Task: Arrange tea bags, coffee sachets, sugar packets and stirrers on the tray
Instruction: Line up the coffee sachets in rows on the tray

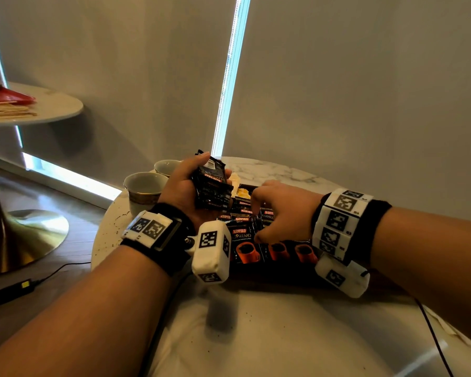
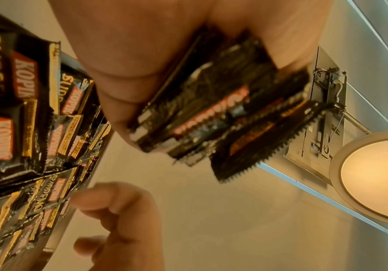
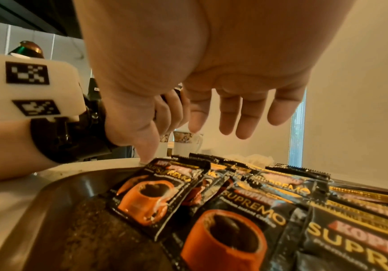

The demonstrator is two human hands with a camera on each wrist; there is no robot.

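My left hand (image 1: 184, 186) is raised over the tray's far left corner and grips a stack of black coffee sachets (image 1: 211, 186), seen close in the left wrist view (image 2: 214, 117). Several more Kopiko sachets (image 1: 242, 239) lie in overlapping rows in the dark tray (image 1: 272, 276). Above those rows my right hand (image 1: 279, 210) hovers palm down and holds nothing. In the right wrist view its fingers (image 3: 244, 117) hang loose over the sachets (image 3: 235, 218), and the thumb tip touches the top edge of one. A few pale packets (image 1: 241, 191) sit at the tray's far end.
Two white cups (image 1: 144, 190) with patterned bands stand left of the tray on the round marble table (image 1: 283, 336). A second round table (image 1: 52, 104) with a red item stands far left. A black cable and adapter (image 1: 11, 291) lie on the floor. Blinds close behind.
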